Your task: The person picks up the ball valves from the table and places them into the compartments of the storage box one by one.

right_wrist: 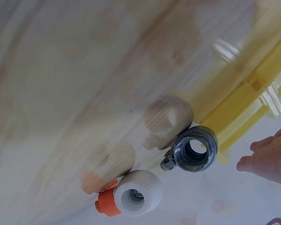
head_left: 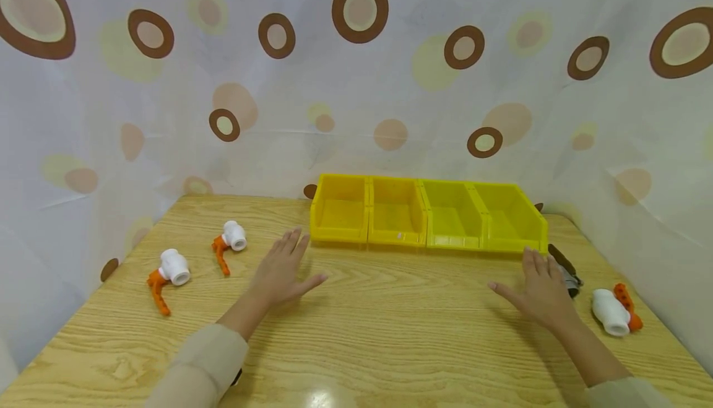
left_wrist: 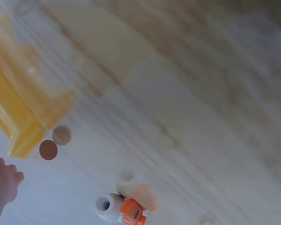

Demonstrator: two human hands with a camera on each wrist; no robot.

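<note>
My left hand (head_left: 282, 272) hovers over the table with its fingers spread and thumb out, holding nothing. To its left lie two white ball valves with orange lever handles, a farther valve (head_left: 234, 235) and a nearer valve (head_left: 175, 267). On the other side my right hand (head_left: 543, 290), likewise empty with straight fingers, is close to the front of the yellow bins. Partly hidden behind it is a metal valve (head_left: 570, 279) with a dark handle; its threaded opening shows in the right wrist view. Farther right sits another white valve (head_left: 610, 312) with an orange handle.
Four joined yellow bins (head_left: 397, 238) stand in a row at the back of the wooden table (head_left: 379, 334). A patterned cloth (head_left: 356, 92) hangs behind and along both sides of the table.
</note>
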